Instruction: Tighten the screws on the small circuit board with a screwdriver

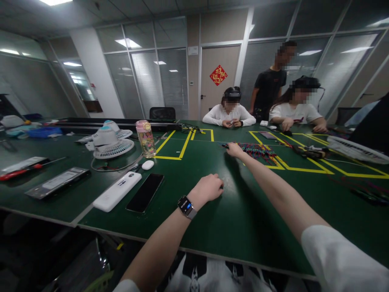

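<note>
My left hand [209, 187] rests low over the green table [194, 227], its fingers curled inward. A small dark bit shows at its fingertips, too small to name. My right hand [235, 150] reaches farther forward, closed around a small black piece [225, 146] that sticks out to the left of the fingers. Just right of that hand lies a tangled bundle of red and blue wires [258, 150], partly inside a yellow tape outline. Whether the black piece is joined to those wires, I cannot tell.
Left of my hands lie a black phone [145, 193], a white power bank [118, 191], a white oval case [147, 165], a hard drive [58, 182] and a red screwdriver [21, 172]. A bottle [146, 140] stands beside small fans [113, 142]. Several people are across the table.
</note>
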`<state>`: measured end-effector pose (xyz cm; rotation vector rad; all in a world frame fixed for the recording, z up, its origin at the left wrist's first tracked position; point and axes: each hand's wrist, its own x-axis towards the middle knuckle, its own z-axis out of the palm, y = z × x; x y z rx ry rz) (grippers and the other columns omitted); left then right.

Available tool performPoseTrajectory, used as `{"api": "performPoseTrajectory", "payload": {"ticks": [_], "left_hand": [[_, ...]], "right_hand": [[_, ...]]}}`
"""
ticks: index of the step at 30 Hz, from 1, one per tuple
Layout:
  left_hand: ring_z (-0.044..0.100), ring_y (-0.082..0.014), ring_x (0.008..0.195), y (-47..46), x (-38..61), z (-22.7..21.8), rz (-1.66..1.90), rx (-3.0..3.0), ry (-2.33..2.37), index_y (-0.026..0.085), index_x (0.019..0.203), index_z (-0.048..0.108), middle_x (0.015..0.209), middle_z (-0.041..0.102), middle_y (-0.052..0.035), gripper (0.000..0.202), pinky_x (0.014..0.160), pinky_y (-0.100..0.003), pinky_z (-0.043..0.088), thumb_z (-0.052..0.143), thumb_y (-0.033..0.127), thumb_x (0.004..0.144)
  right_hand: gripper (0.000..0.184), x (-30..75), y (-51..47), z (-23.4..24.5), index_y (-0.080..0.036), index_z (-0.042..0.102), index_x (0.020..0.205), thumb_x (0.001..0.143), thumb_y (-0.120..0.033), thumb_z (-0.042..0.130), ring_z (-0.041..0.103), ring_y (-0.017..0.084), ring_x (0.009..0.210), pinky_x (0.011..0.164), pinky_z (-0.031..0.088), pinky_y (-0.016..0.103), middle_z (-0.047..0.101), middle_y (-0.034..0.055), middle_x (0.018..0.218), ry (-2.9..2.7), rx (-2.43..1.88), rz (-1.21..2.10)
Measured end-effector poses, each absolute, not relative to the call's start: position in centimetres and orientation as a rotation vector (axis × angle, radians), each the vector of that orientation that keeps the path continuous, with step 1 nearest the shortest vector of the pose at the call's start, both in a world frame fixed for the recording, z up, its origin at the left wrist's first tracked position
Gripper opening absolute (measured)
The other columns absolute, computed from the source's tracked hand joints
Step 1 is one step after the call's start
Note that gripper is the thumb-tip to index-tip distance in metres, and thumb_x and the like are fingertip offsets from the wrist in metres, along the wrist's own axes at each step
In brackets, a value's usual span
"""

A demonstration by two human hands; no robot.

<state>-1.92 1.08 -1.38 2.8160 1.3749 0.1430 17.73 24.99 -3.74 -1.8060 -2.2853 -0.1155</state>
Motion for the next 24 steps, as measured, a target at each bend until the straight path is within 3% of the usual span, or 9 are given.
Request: {"api": "performPoseTrajectory", "payload": {"ticks": [2,7,12,15,18,24], "left_hand": [[0.061,-0.0235,0.092,1.0,-2.0,-1.3,0.149,2.807,1.381,0.018,0.103,0.067,0.101,0.062,-0.0109,0.025,0.076,-0.031,0.051,0.049,0.027,0.088],[0.062,-0.0223,0.092,0.6,-2.4,-0.5,0.155,2.755,1.434,0.018,0.102,0.066,0.101,0.062,-0.0095,0.022,0.076,-0.030,0.051,0.054,0.024,0.085],[0.063,-0.0264,0.093,0.3,-3.3,0.5,0.042,2.577,1.639,0.016,0.100,0.065,0.106,0.062,-0.0117,0.034,0.073,-0.032,0.052,0.068,0.038,0.075],[0.064,-0.0275,0.094,0.2,-3.6,1.1,-0.040,2.502,1.677,0.016,0.102,0.063,0.105,0.064,-0.0115,0.039,0.077,-0.034,0.051,0.071,0.039,0.071],[0.065,-0.0274,0.092,0.2,-3.5,1.5,-0.093,2.485,1.664,0.016,0.099,0.064,0.102,0.066,-0.0117,0.028,0.073,-0.033,0.051,0.067,0.029,0.074],[0.067,-0.0268,0.089,0.6,-3.5,1.0,-0.065,2.506,1.675,0.015,0.096,0.064,0.098,0.068,-0.0136,0.019,0.072,-0.032,0.051,0.055,0.018,0.080]], "right_hand": [[0.031,17.4,26.1,-3.7,-0.015,0.055,0.118,0.092,-0.032,0.055,0.059,0.022,0.102,0.086,0.051,0.042,0.057,0.0098,0.120,-2.310,-1.867,-0.112],[0.031,16.9,27.6,-4.3,-0.016,0.055,0.119,0.092,-0.032,0.055,0.059,0.021,0.100,0.084,0.052,0.041,0.057,0.0091,0.119,-2.353,-1.999,-0.097],[0.032,17.5,26.9,-4.5,-0.016,0.054,0.119,0.092,-0.032,0.055,0.059,0.021,0.100,0.084,0.052,0.041,0.057,0.0089,0.119,-2.355,-2.035,-0.149],[0.025,17.6,25.8,-4.3,-0.012,0.062,0.110,0.092,-0.029,0.053,0.060,0.022,0.101,0.092,0.045,0.041,0.062,0.0124,0.112,-2.328,-2.026,-0.220],[0.023,17.1,24.5,-4.1,-0.008,0.069,0.098,0.089,-0.022,0.053,0.060,0.026,0.101,0.096,0.033,0.042,0.068,0.0185,0.100,-2.300,-1.984,-0.289],[0.019,15.9,20.6,-4.0,-0.015,0.073,0.091,0.083,-0.017,0.056,0.056,0.028,0.103,0.094,0.027,0.043,0.071,0.0141,0.095,-2.342,-1.793,-0.340]]}}
